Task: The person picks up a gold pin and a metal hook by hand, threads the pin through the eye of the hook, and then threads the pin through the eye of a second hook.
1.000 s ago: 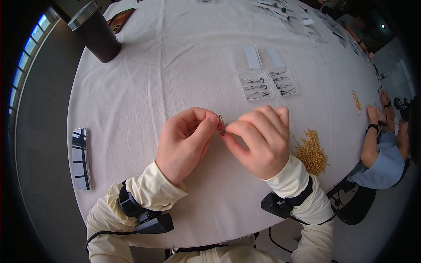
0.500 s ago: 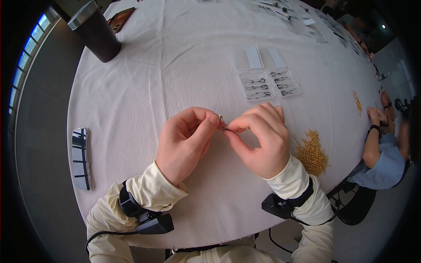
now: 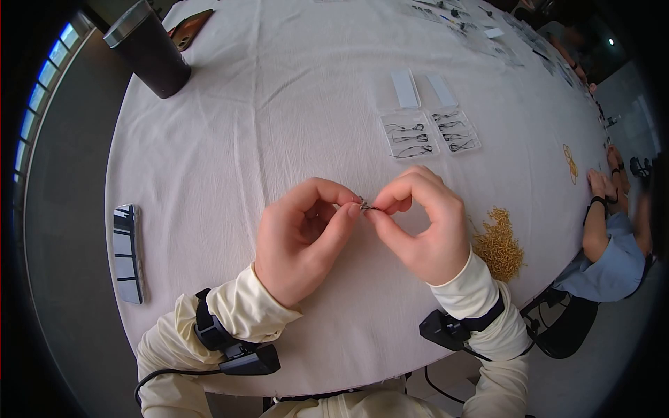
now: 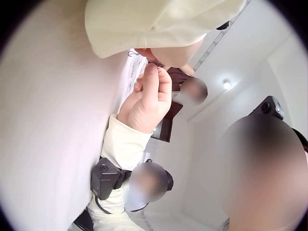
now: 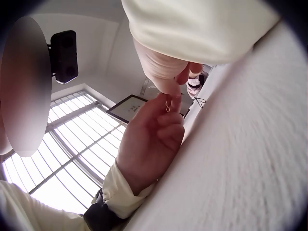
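Observation:
Both hands meet over the table near the middle of the head view. My left hand (image 3: 302,237) pinches a small gold metal link (image 5: 168,107) between thumb and index finger. At the same spot, the right hand (image 3: 426,226) pinches a thin dark strand (image 3: 373,208) between its thumb and index finger, the fingertips of both hands almost together. Much of the held piece is covered by the fingertips. A thin dark loop (image 5: 199,102) shows beyond the hands in the right wrist view.
Two clear plastic boxes (image 3: 410,155) with looped dark strands lie open beyond the hands. A heap of small gold metal pieces (image 3: 500,244) is by the right wrist. A phone (image 3: 127,254) lies left; a dark tumbler (image 3: 155,59) stands behind. Another person (image 3: 606,237) sits at right.
The left hand has shifted slightly right, its fingertips moving toward the right hand's. The right hand's fingers have turned and re-pinched the strand, and the gold piece is now more hidden.

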`<state>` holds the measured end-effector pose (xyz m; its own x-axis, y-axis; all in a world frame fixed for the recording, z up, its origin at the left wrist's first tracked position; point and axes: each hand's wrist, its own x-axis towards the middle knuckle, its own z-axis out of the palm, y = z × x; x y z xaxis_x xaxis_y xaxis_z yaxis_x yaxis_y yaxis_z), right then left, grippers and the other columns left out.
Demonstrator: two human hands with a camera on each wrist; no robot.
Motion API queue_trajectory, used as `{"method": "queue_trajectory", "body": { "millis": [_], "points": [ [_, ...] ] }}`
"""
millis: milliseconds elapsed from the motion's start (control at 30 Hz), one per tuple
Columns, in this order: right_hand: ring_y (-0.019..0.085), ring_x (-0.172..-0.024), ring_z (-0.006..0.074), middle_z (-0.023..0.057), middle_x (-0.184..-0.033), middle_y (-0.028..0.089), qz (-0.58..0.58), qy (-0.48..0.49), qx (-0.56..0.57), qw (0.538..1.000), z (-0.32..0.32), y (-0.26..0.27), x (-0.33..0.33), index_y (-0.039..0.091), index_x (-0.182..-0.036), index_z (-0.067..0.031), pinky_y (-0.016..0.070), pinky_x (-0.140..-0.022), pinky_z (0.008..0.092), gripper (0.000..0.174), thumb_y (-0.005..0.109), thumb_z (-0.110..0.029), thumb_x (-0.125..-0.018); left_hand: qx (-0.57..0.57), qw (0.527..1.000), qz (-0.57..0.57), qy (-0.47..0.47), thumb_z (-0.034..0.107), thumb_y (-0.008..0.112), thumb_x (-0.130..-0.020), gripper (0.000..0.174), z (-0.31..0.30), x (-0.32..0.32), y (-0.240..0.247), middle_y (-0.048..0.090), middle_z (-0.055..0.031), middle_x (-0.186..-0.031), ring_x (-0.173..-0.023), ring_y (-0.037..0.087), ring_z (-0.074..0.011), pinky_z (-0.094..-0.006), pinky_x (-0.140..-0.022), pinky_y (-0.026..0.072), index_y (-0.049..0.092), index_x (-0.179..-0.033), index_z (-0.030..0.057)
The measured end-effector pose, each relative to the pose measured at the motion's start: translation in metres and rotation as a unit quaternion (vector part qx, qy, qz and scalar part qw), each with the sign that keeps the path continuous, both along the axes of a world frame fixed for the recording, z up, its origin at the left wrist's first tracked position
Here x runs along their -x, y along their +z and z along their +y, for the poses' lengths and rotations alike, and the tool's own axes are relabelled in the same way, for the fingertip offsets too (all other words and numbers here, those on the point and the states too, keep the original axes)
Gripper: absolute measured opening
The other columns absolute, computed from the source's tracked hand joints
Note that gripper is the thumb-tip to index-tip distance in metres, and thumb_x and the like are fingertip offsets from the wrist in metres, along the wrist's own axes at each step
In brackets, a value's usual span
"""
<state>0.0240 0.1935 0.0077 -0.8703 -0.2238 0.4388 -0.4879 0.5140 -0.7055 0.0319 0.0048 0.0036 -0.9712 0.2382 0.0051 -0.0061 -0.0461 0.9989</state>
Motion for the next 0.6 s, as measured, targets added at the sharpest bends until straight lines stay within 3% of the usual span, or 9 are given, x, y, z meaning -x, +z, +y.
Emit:
{"method": "queue_trajectory", "body": {
  "millis": [133,300,433,600],
  "points": [
    [0.058,-0.069,0.0170,-0.0009,-0.075,0.061,-0.015,-0.005,0.006,1.000,0.000,0.001,-0.001,0.063,-0.082,-0.0093,0.0428,-0.068,0.0313,0.019,0.077,0.000,-0.074,-0.003,1.000,0.003,0.015,0.003,0.065,-0.094,0.008,0.001,-0.001,-0.002,0.068,-0.0013,-0.089,-0.076,0.059,-0.0038,-0.0196,-0.066,0.0484,0.065,-0.101,-0.0020],
    [0.058,-0.069,0.0171,-0.0009,-0.075,0.061,-0.004,-0.009,-0.003,1.000,0.000,0.002,-0.001,0.062,-0.081,-0.0089,0.0434,-0.068,0.0310,0.019,0.077,0.001,-0.074,0.026,0.998,0.061,0.013,0.003,0.069,-0.092,0.008,0.000,0.001,-0.011,0.068,-0.0017,-0.087,-0.071,0.057,-0.0035,-0.0197,-0.060,0.0470,0.068,-0.099,-0.0004],
    [0.058,-0.069,0.0172,-0.0008,-0.075,0.061,-0.001,-0.013,-0.010,1.000,0.000,0.002,-0.001,0.062,-0.080,-0.0088,0.0435,-0.068,0.0311,0.019,0.077,0.001,-0.074,0.016,0.999,0.025,0.023,0.004,0.070,-0.091,0.008,0.002,-0.001,-0.006,0.068,-0.0018,-0.086,-0.068,0.056,-0.0036,-0.0200,-0.058,0.0459,0.068,-0.098,-0.0002],
    [0.058,-0.068,0.0173,-0.0004,-0.073,0.061,-0.005,-0.006,-0.003,1.000,0.000,0.001,-0.002,0.061,-0.079,-0.0084,0.0437,-0.068,0.0316,0.019,0.078,0.001,-0.074,0.021,0.998,0.063,0.019,0.004,0.071,-0.091,0.009,0.000,0.001,-0.014,0.067,-0.0016,-0.085,-0.066,0.054,-0.0026,-0.0200,-0.055,0.0439,0.068,-0.098,-0.0006]
  ]
}}
